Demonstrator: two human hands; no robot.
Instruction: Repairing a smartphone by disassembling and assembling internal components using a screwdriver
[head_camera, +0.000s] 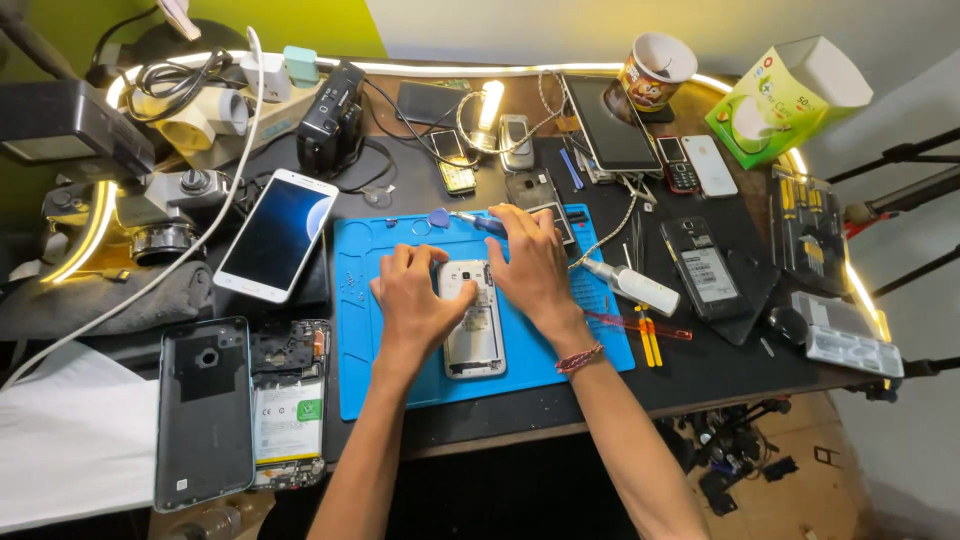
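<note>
- White smartphone (474, 325) with back cover removed, lying lengthwise on the blue silicone repair mat (360, 330), near the mat's middle.
- Left hand (412, 300) resting on the phone's upper left edge; fingers bent and close together, tips curled over the top left corner, thumb against the phone's side.
- Right hand (530, 262) placed over the phone's upper right corner, fingers pressed together around a blue-handled screwdriver (478, 220), with the shaft pointing left across the mat's top edge.
- Phone's lower half lying uncovered between the two wrists, inner frame and battery bay showing.
- Red braided bracelet (580, 357) on the right wrist.
- Blue triangular pick (439, 216) on the mat just above the left fingers.
- White-framed smartphone (277, 234) face up, left of the mat, well apart from both hands.
- Dark back cover (204, 410) and an opened phone with exposed battery (289, 402) side by side at the lower left.
- Dark opened handset (705, 268) to the right of the mat, with yellow-handled tweezers (650, 343) near the right wrist.
- Green and white carton (790, 95) at the table's far right corner.
</note>
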